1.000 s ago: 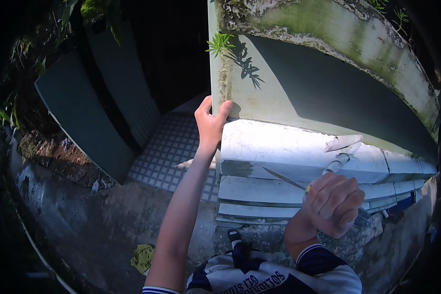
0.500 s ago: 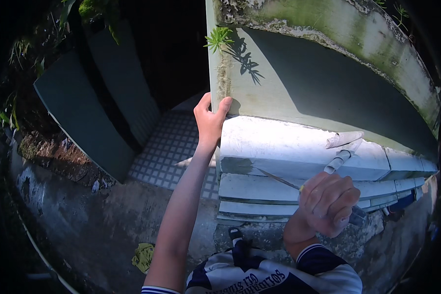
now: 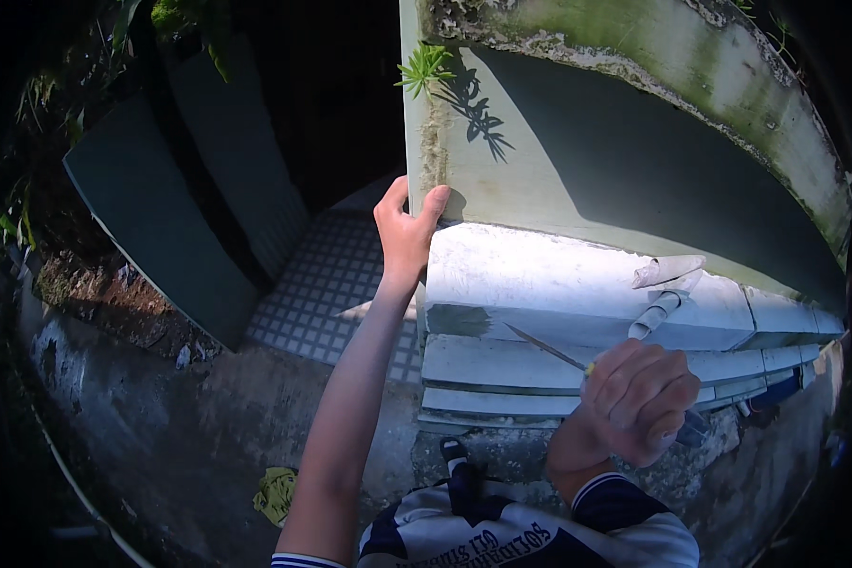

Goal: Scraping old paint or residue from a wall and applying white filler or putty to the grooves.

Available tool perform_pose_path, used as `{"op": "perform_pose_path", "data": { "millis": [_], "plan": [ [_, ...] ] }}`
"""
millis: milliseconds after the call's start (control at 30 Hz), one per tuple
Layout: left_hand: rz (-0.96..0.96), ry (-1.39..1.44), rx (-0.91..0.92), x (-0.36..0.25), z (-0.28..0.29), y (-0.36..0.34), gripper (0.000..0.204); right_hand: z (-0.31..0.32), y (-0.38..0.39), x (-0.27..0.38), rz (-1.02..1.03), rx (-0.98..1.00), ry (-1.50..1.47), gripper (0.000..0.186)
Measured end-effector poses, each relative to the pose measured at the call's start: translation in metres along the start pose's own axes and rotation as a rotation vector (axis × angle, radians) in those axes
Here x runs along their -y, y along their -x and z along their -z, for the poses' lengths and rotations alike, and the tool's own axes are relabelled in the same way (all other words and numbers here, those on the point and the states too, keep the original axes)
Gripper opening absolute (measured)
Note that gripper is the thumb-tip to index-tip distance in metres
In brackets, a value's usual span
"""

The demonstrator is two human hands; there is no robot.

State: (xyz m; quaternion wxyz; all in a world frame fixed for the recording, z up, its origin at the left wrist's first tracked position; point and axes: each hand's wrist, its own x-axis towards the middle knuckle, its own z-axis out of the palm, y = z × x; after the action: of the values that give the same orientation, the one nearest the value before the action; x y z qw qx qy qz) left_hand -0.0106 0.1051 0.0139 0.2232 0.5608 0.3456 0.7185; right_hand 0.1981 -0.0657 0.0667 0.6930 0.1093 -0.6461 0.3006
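Note:
My left hand (image 3: 407,237) grips the upright edge of a pale green wall (image 3: 488,123), thumb on the near face and fingers round the far side. In my closed right hand (image 3: 639,398) is a knife (image 3: 544,347) with a narrow pointed blade and a bit of yellow at its handle, which is otherwise hidden by my fingers. Its blade points left, in front of the white ledge (image 3: 530,260) and near a grey damp-looking patch (image 3: 457,320) on the ledge's front face; I cannot tell whether it touches. Rolled whitish sheets (image 3: 668,271) lie on the ledge beyond my right hand.
White steps (image 3: 497,376) run below the ledge. A small green plant (image 3: 425,69) grows from the wall edge. Grey-and-white checked tiles (image 3: 322,293) and a dark green panel (image 3: 151,218) are at left. A yellow-green cloth (image 3: 275,494) lies on the concrete ground.
My right hand and the knife have shifted slightly to the right. My left hand stays on the wall edge.

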Motion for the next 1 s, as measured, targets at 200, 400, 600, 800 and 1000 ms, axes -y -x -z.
{"op": "perform_pose_path", "data": {
  "millis": [200,400,600,800,1000],
  "plan": [
    [0.006,-0.032,0.014,-0.002,0.002,0.0,0.038,-0.002,-0.001,-0.004,-0.04,-0.047,-0.035,0.039],
    [-0.015,0.009,0.004,-0.001,0.0,0.0,0.038,-0.011,0.01,-0.024,-0.117,-0.076,0.013,0.04],
    [-0.006,0.013,-0.015,-0.003,-0.001,0.003,0.038,-0.012,0.011,-0.014,0.053,-0.084,0.056,0.039],
    [-0.014,-0.024,0.004,0.0,0.0,0.0,0.038,-0.005,0.017,-0.007,0.02,-0.089,-0.023,0.039],
    [0.003,-0.03,-0.012,0.002,0.007,-0.003,0.039,-0.01,0.023,-0.024,-0.257,-0.082,0.063,0.042]
  ]
}}
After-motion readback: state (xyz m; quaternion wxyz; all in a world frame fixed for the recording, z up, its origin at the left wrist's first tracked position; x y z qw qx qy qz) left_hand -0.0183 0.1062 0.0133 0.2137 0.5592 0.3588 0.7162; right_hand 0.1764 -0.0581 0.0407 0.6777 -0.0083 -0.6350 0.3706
